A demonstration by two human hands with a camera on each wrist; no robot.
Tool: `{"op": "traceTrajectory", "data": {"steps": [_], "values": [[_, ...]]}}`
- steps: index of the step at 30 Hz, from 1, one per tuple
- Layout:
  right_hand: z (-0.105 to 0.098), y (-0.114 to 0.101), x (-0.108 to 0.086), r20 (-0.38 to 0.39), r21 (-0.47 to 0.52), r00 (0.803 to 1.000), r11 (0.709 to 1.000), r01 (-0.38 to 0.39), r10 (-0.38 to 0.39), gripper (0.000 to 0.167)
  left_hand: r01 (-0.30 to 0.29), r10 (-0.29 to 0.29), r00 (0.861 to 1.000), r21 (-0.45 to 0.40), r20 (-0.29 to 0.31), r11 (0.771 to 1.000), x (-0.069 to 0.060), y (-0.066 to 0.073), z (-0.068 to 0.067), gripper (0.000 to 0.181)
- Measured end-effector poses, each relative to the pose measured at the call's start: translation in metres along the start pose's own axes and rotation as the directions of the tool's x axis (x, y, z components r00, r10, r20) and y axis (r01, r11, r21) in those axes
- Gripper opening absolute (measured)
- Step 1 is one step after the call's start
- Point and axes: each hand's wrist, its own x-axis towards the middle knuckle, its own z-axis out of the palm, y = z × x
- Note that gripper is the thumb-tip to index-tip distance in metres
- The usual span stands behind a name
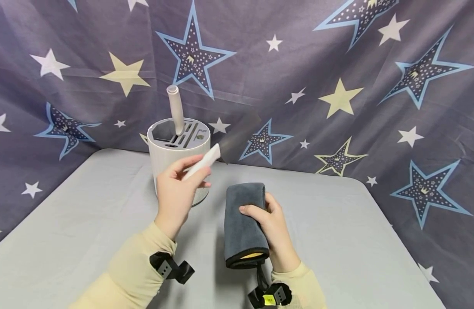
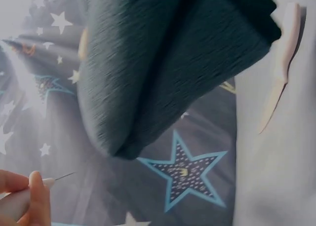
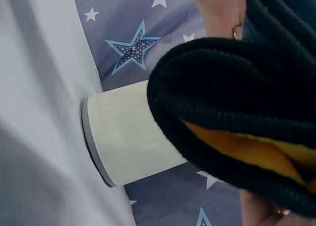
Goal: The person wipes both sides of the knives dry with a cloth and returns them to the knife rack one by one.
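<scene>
Left hand (image 1: 176, 189) grips the likely stiff knife (image 1: 215, 151) by its handle (image 1: 201, 165). Right hand (image 1: 275, 225) holds soft-looking cloth (image 1: 242, 225) by its three-o'clock edge.

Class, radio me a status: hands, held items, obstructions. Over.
Left hand gripping white-handled knife. Right hand gripping folded grey cloth. Nothing visible between blade and cloth.

I see cream-yellow sleeves (image 1: 129, 262), a blocky black device (image 1: 165, 267) sitting on each. The right device (image 1: 281, 293) bears a bright yellow label (image 1: 269, 300).
</scene>
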Motion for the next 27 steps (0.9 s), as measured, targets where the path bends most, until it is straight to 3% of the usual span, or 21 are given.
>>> {"op": "traceTrajectory", "data": {"steps": [5,11,17,24,27], "values": [[-0.003,-0.001,0.0,-0.005,-0.007,1.0,1.0,-0.003,0.003,0.04,-0.126,0.126,0.991,0.0,-0.051,0.992,0.011,0.017,-0.006,0.025],[-0.006,-0.002,0.002,-0.016,-0.01,1.0,1.0,0.001,-0.001,0.038,-0.275,0.274,0.96,-0.01,-0.061,0.961,0.026,0.04,-0.014,0.025],[-0.007,-0.002,0.003,-0.021,0.005,1.0,1.0,-0.012,0.012,0.037,-0.338,0.335,0.934,0.002,-0.127,0.941,0.037,0.053,-0.021,0.023],[-0.008,-0.002,0.002,-0.016,-0.011,1.0,1.0,-0.015,0.015,0.04,-0.41,0.386,0.902,-0.102,-0.191,0.906,0.045,0.055,-0.027,0.03],[-0.009,-0.002,0.002,-0.018,-0.014,1.0,1.0,-0.017,0.017,0.039,-0.438,0.412,0.886,-0.092,-0.212,0.894,0.048,0.055,-0.028,0.036]]}}
